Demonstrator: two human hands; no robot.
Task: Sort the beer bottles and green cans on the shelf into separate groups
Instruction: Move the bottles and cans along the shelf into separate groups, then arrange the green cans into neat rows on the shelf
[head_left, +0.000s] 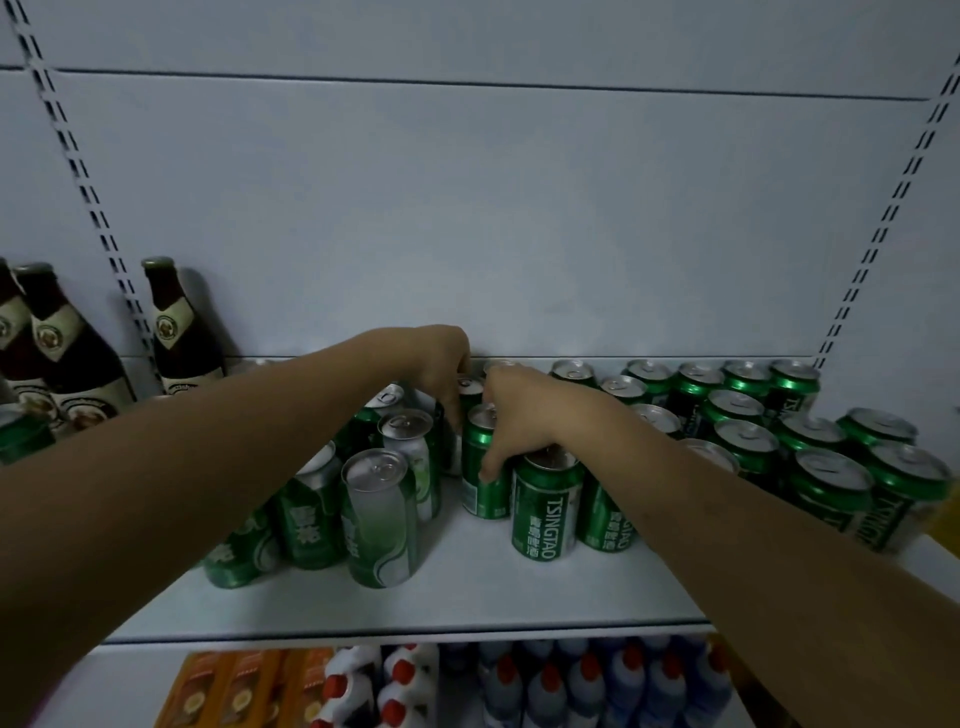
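Note:
Brown beer bottles (174, 332) stand at the shelf's back left, with one green can (21, 434) in front of them. Tall green-and-white cans (382, 525) are clustered left of centre. Short green Tsingtao cans (545, 506) fill the centre and right. My left hand (441, 366) reaches to the back row, its fingers curled down beside a small green can (471, 388). My right hand (524, 415) grips a short green can (480, 486) from above, thumb on its front. Both forearms hide several cans.
The white shelf (467, 582) has bare board along its front edge. Behind it is a plain back panel with slotted uprights (93, 208). The shelf below holds orange packets (234, 686) and red-capped bottles (571, 686).

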